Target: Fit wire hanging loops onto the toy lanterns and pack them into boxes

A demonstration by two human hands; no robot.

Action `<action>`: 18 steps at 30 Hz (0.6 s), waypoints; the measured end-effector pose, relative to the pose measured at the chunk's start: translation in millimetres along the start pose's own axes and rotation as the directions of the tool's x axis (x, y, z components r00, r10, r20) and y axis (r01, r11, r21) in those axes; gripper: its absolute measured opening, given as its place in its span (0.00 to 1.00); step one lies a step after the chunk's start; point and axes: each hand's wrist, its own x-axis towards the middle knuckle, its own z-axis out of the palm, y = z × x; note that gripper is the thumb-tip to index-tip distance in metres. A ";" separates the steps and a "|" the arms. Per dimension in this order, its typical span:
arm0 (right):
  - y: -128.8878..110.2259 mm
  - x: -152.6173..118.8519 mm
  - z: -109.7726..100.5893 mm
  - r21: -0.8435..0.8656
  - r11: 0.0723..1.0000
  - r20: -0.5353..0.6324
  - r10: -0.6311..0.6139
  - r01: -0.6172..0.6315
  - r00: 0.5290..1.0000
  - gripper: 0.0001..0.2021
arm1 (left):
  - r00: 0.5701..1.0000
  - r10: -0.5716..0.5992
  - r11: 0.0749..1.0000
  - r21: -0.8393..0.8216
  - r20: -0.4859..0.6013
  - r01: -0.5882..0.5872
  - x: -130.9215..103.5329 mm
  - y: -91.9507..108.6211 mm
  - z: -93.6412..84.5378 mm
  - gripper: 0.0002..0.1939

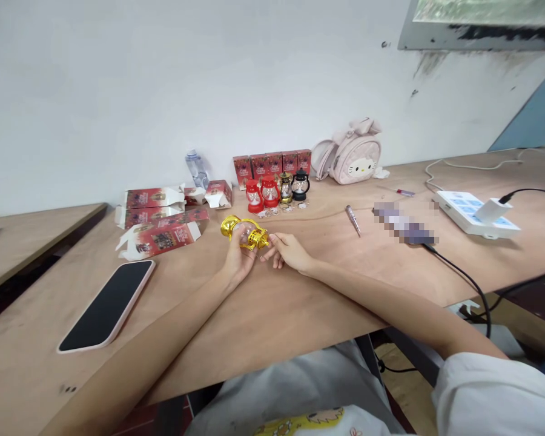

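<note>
My left hand (pixel 240 259) is closed round a shiny gold lantern (pixel 230 226), which lies tilted on its side with its top toward the right. At that top end, my right hand (pixel 288 251) has its thumb and forefinger pinched together; whatever is between them is too small to make out. Behind the lantern stand two red lanterns (pixel 269 192), a bronze one (pixel 286 188) and a black one (pixel 300 185), with small keyrings (pixel 287 208) lying in front of them.
Opened red boxes (pixel 163 238) and a phone (pixel 108 306) lie at the left. Upright boxes (pixel 273 163), a bottle (pixel 197 169) and a pink bag (pixel 358 158) stand along the wall. A screwdriver (pixel 353 220), a blurred-out device (pixel 404 224) and a power strip (pixel 475 213) are at the right.
</note>
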 end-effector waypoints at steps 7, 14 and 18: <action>-1.5 -4.2 -2.9 -0.233 0.971 0.002 -0.049 0.048 0.999 0.09 | 0.998 0.021 1.000 -0.006 -0.067 -0.022 1.4 -0.9 0.0 0.13; 4.4 -19.8 -5.1 -0.843 0.274 0.212 -0.620 0.462 0.756 0.17 | 0.961 0.196 0.976 0.135 -0.194 -0.172 14.0 8.5 -9.3 0.16; 6.8 -16.2 -8.0 -0.841 0.001 0.353 -0.758 0.542 0.548 0.11 | 0.963 0.184 0.967 0.210 -0.199 -0.142 15.0 9.5 -10.0 0.17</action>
